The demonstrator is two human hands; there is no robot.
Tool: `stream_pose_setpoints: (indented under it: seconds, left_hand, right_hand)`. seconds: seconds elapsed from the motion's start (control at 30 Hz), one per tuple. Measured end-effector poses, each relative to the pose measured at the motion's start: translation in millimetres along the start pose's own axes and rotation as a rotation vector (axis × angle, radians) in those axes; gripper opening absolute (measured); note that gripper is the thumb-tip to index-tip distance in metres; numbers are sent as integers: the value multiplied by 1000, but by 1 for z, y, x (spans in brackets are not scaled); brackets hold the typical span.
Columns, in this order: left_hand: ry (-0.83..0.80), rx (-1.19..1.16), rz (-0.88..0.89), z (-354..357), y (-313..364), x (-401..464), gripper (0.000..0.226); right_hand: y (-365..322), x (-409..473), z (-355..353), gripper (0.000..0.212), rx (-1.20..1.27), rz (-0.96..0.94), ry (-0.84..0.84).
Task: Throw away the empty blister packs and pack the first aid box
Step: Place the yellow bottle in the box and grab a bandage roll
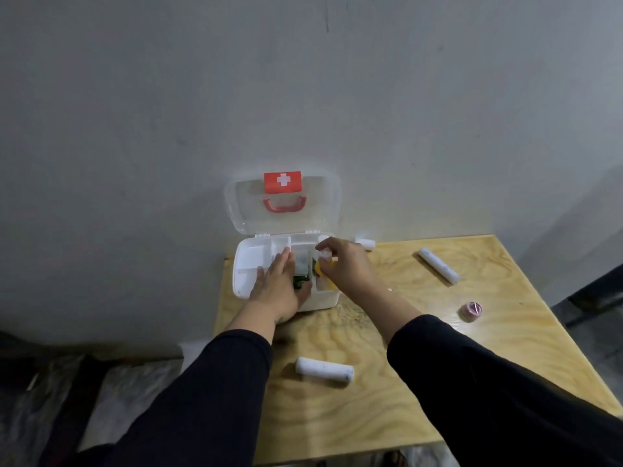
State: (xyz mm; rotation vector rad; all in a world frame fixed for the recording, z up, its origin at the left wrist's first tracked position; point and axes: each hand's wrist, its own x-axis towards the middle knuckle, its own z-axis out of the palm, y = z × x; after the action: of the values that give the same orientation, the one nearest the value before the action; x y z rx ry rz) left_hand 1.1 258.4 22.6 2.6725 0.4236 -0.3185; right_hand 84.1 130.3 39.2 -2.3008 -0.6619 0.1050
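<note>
My left hand is lying spread over the box, hiding its contents; my right hand is pinching something small, white and blurred.

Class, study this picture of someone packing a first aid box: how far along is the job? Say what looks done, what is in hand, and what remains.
Done: the first aid box stands open with a few items inside.

In hand: the right hand holds a small white item over the box; the left hand rests in it.

Left: three white rolls and a pink roll lie on the table. No blister packs are visible.
</note>
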Motion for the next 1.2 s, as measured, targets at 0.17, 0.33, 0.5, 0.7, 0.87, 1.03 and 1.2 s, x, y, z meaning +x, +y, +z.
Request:
stream_pose_setpoints:
  seconds: [0.17,0.33,0.5,0.7,0.87,1.03,1.2]
  left_hand:
    - [2,7,3,2,-2,0,74]
    - [18,60,16,5,-5,2,74]
    - [18,92,12,7,-6,3,73]
    - [16,132,8,10,-8,5,73]
    - [13,136,-1,13,-7,6,72]
    - [24,164,-8,15,-7,8,72]
    - [33,185,-13,17,-7,8,71]
  right_hand:
    - [6,9,9,28,-2,50,7]
    - [7,9,12,28,-21,55,2]
    - [7,6,9,27,-31,54,-24]
    - [24,-5,-10,22,24,135,101]
    - [67,-25,-19,21,-113,307,79]
    - [104,-50,-10,22,-166,498,3]
    - [108,-65,2,26,-186,494,-60]
